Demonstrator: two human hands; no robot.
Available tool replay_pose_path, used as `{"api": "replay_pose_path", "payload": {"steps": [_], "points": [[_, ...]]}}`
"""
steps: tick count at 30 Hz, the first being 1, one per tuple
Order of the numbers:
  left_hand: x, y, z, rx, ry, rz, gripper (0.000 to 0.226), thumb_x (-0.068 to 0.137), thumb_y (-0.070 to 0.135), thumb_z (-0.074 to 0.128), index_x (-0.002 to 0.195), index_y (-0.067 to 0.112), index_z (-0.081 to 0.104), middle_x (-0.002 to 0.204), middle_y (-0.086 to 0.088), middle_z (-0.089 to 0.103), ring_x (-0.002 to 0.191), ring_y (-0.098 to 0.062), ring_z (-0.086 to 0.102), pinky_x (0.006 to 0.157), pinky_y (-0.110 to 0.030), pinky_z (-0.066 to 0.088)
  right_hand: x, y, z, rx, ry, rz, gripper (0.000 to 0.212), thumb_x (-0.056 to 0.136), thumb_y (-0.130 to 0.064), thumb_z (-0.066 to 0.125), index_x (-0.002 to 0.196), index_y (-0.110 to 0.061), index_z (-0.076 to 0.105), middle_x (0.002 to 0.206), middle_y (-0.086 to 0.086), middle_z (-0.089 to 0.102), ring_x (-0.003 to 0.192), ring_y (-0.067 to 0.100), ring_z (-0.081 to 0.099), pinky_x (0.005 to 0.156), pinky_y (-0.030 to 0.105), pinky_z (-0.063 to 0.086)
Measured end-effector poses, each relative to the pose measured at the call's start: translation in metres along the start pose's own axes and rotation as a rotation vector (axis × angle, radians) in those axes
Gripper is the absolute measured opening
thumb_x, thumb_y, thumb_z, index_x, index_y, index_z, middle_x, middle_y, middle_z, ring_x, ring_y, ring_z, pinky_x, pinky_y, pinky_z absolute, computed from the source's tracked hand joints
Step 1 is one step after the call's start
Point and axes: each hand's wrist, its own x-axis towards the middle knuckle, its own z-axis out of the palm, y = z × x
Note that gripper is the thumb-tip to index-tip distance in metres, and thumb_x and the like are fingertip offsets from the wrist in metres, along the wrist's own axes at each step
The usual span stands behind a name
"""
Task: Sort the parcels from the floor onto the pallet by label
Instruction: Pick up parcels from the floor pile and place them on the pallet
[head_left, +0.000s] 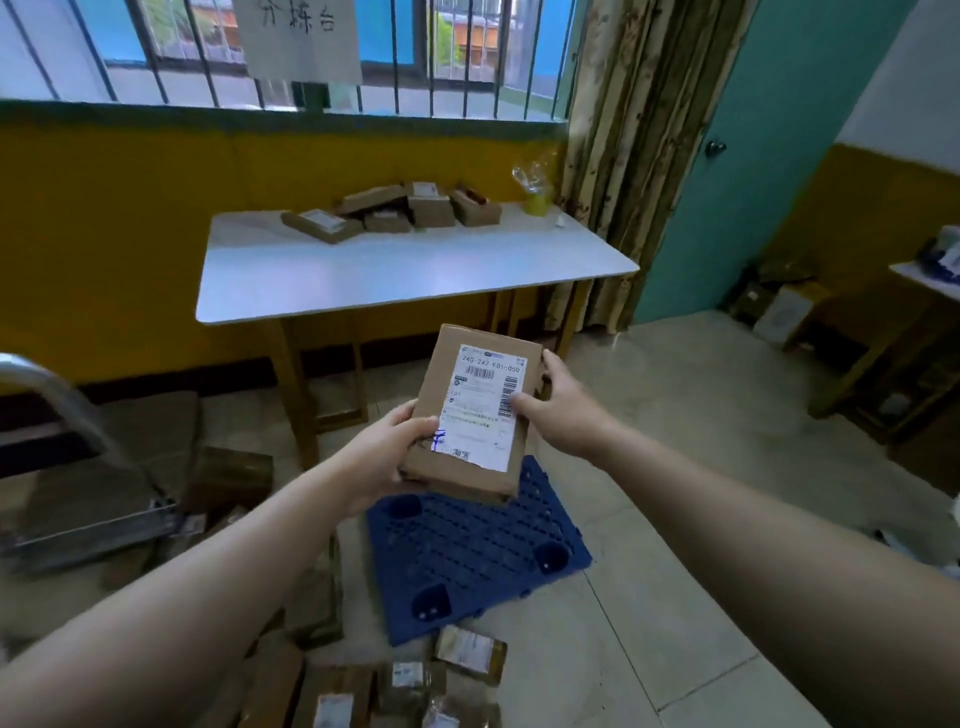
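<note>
while fingers of left hand and right hand are curling round one labelled parcel above the blue pallet, its visible part is lying bare; floor parcels are waiting, so sorting is seemingly just beginning.

Parcel in mid-air, left hand at its near left edge, right hand at its right edge, above pallet on floor, loose parcels before and left of pallet, desk behind pallet, pile at desk's far edge, cart far left.
</note>
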Motion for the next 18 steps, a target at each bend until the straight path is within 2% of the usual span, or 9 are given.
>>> {"api": "replay_pose_path", "payload": {"steps": [3, 4, 7, 9, 10, 12, 14, 16, 18], "points": [[0.009, 0.001, -0.024, -0.012, 0.057, -0.025, 0.041, 0.091, 0.027, 0.059, 0.126, 0.041, 0.043, 0.098, 0.004, 0.073, 0.088, -0.017, 0.070, 0.063, -0.037, 0.058, 0.037, -0.009, 0.020, 0.004, -0.061, -0.001, 0.085, 0.088, -0.035, 0.066, 0.151, -0.034, 0.009, 0.133, -0.009, 0.044, 0.110, 0.012, 0.050, 0.092, 0.036, 0.046], [0.012, 0.001, -0.033, -0.026, 0.076, -0.031, 0.043, 0.090, 0.025, 0.061, 0.127, 0.040, 0.045, 0.100, 0.003, 0.072, 0.088, -0.017, 0.070, 0.062, -0.037, 0.057, 0.049, -0.012, 0.028, 0.016, -0.091, -0.002, 0.089, 0.087, -0.035, 0.067, 0.151, -0.037, 0.006, 0.131, -0.011, 0.042, 0.110, 0.013, 0.053, 0.090, 0.037, 0.049], [0.020, 0.001, -0.056, -0.018, 0.122, -0.023, 0.048, 0.087, 0.021, 0.064, 0.129, 0.038, 0.048, 0.107, 0.001, 0.070, 0.086, -0.017, 0.070, 0.059, -0.034, 0.055, 0.082, -0.018, 0.049, 0.011, -0.160, -0.054, 0.079, 0.084, -0.033, 0.070, 0.145, -0.039, 0.020, 0.122, -0.011, 0.050, 0.094, 0.005, 0.059, 0.060, 0.016, 0.050], [0.028, 0.001, -0.065, 0.003, 0.213, -0.001, 0.051, 0.086, 0.022, 0.065, 0.132, 0.035, 0.048, 0.114, 0.001, 0.067, 0.091, -0.019, 0.068, 0.061, -0.036, 0.056, 0.103, -0.017, 0.057, 0.000, -0.186, -0.066, 0.066, 0.085, -0.032, 0.070, 0.138, -0.033, 0.032, 0.108, -0.012, 0.056, 0.084, 0.002, 0.061, 0.049, 0.011, 0.046], [0.035, 0.001, -0.066, -0.004, 0.284, 0.015, 0.052, 0.085, 0.023, 0.065, 0.133, 0.033, 0.047, 0.117, 0.002, 0.064, 0.094, -0.019, 0.067, 0.063, -0.037, 0.057, 0.114, -0.014, 0.060, -0.003, -0.195, -0.063, 0.060, 0.085, -0.033, 0.069, 0.135, -0.031, 0.036, 0.106, -0.010, 0.057, 0.084, 0.004, 0.062, 0.053, 0.014, 0.049], [0.053, 0.002, -0.066, -0.056, 0.462, 0.074, 0.059, 0.083, 0.024, 0.069, 0.136, 0.025, 0.043, 0.125, 0.003, 0.058, 0.097, -0.017, 0.065, 0.062, -0.034, 0.057, 0.136, -0.005, 0.063, -0.009, -0.219, -0.057, 0.048, 0.087, -0.036, 0.065, 0.128, -0.030, 0.040, 0.109, -0.005, 0.058, 0.090, 0.011, 0.063, 0.070, 0.030, 0.057], [0.076, 0.005, -0.064, -0.119, 0.655, 0.108, 0.074, 0.074, 0.029, 0.077, 0.136, 0.020, 0.038, 0.133, -0.004, 0.048, 0.107, -0.023, 0.060, 0.076, -0.042, 0.057, 0.159, 0.007, 0.063, 0.003, -0.254, -0.052, 0.037, 0.090, -0.038, 0.060, 0.122, -0.030, 0.044, 0.110, -0.003, 0.060, 0.095, 0.017, 0.062, 0.082, 0.042, 0.055], [0.104, 0.009, -0.059, -0.171, 0.826, 0.097, 0.076, 0.065, 0.034, 0.081, 0.125, 0.023, 0.037, 0.131, -0.007, 0.044, 0.109, -0.029, 0.058, 0.085, -0.053, 0.053, 0.184, 0.022, 0.062, 0.019, -0.302, -0.051, 0.036, 0.093, -0.037, 0.056, 0.126, -0.027, 0.046, 0.111, -0.003, 0.061, 0.098, 0.019, 0.061, 0.087, 0.045, 0.053], [0.136, 0.012, -0.051, -0.227, 0.904, 0.090, 0.066, 0.068, 0.030, 0.082, 0.115, 0.023, 0.035, 0.122, -0.010, 0.051, 0.100, -0.028, 0.063, 0.081, -0.053, 0.054, 0.212, 0.041, 0.060, 0.020, -0.330, -0.047, 0.040, 0.094, -0.035, 0.053, 0.132, -0.026, 0.046, 0.116, -0.004, 0.060, 0.101, 0.018, 0.060, 0.090, 0.043, 0.052]]}}
